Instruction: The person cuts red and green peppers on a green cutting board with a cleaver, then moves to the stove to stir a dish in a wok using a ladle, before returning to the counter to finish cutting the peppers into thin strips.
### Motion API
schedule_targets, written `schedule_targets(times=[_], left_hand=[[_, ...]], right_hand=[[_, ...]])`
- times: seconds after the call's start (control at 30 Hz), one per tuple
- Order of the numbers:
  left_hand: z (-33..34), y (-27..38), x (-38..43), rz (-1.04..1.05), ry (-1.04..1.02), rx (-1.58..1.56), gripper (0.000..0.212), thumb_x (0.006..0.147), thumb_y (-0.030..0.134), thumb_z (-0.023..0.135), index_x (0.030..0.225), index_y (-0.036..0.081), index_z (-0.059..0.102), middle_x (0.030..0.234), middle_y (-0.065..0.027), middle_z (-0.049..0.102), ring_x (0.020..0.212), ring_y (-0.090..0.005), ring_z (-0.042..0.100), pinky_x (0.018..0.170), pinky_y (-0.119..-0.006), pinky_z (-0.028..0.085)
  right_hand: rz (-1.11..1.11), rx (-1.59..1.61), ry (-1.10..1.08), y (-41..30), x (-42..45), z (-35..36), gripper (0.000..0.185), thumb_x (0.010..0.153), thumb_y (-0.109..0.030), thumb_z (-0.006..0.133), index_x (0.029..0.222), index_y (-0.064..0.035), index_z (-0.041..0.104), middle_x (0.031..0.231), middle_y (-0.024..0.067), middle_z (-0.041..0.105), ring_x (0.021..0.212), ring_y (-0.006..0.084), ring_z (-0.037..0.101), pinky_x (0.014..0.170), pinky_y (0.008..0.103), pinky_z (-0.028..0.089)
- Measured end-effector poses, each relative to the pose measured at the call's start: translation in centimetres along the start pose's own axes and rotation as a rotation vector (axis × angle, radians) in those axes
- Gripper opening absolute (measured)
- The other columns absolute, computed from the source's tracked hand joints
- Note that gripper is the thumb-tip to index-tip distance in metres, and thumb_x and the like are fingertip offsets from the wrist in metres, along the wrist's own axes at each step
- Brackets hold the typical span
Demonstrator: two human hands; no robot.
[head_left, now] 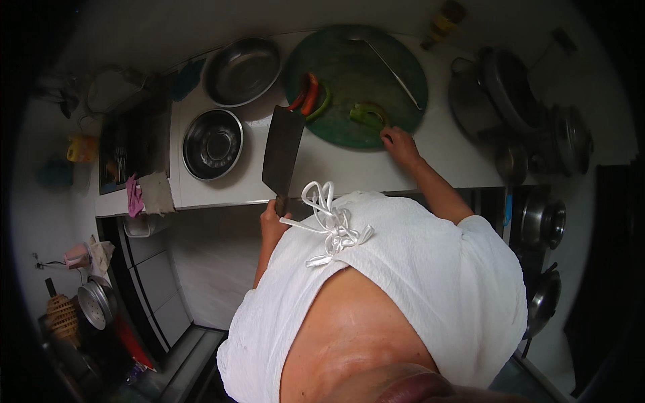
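My left hand (273, 222) grips the handle of a cleaver (283, 151), its broad dark blade upright in the view over the counter's front edge. At the near right rim of a round green cutting board (342, 126), my right hand (400, 146) has its fingers on the end of a curved green pepper (370, 112). Red peppers (310, 94) and a slim green pepper (322, 105) lie at the board's left side. A long-handled metal utensil (392, 69) rests slantwise across the board's upper right.
Two metal bowls (243, 71) (213, 145) stand left of the board, before a sink (136, 136) with cloths (157, 192) at its edge. Large pots (476, 103) and a small saucepan (512, 163) are at the right. A bottle (443, 24) is behind the board.
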State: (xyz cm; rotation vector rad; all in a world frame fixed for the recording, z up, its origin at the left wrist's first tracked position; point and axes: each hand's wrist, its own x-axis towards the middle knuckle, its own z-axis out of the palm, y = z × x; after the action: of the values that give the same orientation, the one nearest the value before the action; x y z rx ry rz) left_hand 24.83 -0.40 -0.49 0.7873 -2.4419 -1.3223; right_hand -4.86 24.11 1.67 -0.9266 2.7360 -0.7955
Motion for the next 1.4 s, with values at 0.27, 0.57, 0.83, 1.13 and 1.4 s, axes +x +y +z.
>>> schedule_targets(times=[0.27,0.57,0.83,1.13,1.4], left_hand=[[3.5,3.8,-0.4,0.086,-0.005,0.094,0.032,0.06,0.014,0.063,0.088,0.004,0.051,0.067,-0.0189,0.057,0.064,-0.0356,0.058,0.055,-0.038,0.045],[4.8,12.3,3.1,0.292,0.136,0.114,0.021,0.066,0.008,0.06,0.083,0.004,0.049,0.064,-0.0186,0.056,0.06,-0.0375,0.055,0.049,-0.042,0.043],[9.3,8.0,6.9,0.114,-0.187,0.705,0.014,0.071,0.008,0.048,0.082,0.0,0.044,0.066,-0.021,0.058,0.062,-0.038,0.057,0.053,-0.046,0.045],[7.8,11.1,7.2,0.103,-0.19,0.48,0.028,0.065,0.01,0.053,0.091,0.003,0.047,0.075,-0.0224,0.058,0.071,-0.0403,0.055,0.063,-0.046,0.043],[8.7,6.9,5.7,0.186,-0.307,0.608,0.017,0.07,0.01,0.052,0.083,0.002,0.045,0.072,-0.0216,0.058,0.068,-0.0391,0.056,0.059,-0.046,0.044]], right_hand=[[-0.126,-0.119,0.037,2.0,5.1,-0.6,0.016,0.073,-0.012,0.058,0.089,-0.0089,0.058,0.085,0.0135,0.054,0.078,0.0303,0.053,0.067,0.0386,0.043],[-0.15,0.189,0.049,3.2,1.1,-0.3,0.028,0.075,-0.016,0.057,0.102,-0.0096,0.056,0.108,0.0116,0.05,0.094,0.0269,0.052,0.079,0.0337,0.043],[0.208,0.513,-0.019,5.9,-6.5,-2.4,0.02,0.075,-0.012,0.055,0.093,-0.0045,0.06,0.082,0.0095,0.061,0.075,0.0182,0.058,0.069,0.028,0.045],[0.37,0.613,0.065,8.5,-11.1,-2.9,0.015,0.079,-0.006,0.049,0.09,-0.0003,0.058,0.078,0.0069,0.061,0.07,0.0138,0.059,0.065,0.0248,0.046],[0.28,0.624,0.073,8.1,-11.1,-3.4,0.014,0.08,-0.005,0.05,0.09,0.0006,0.058,0.078,0.0073,0.061,0.069,0.0134,0.058,0.066,0.0246,0.047]])
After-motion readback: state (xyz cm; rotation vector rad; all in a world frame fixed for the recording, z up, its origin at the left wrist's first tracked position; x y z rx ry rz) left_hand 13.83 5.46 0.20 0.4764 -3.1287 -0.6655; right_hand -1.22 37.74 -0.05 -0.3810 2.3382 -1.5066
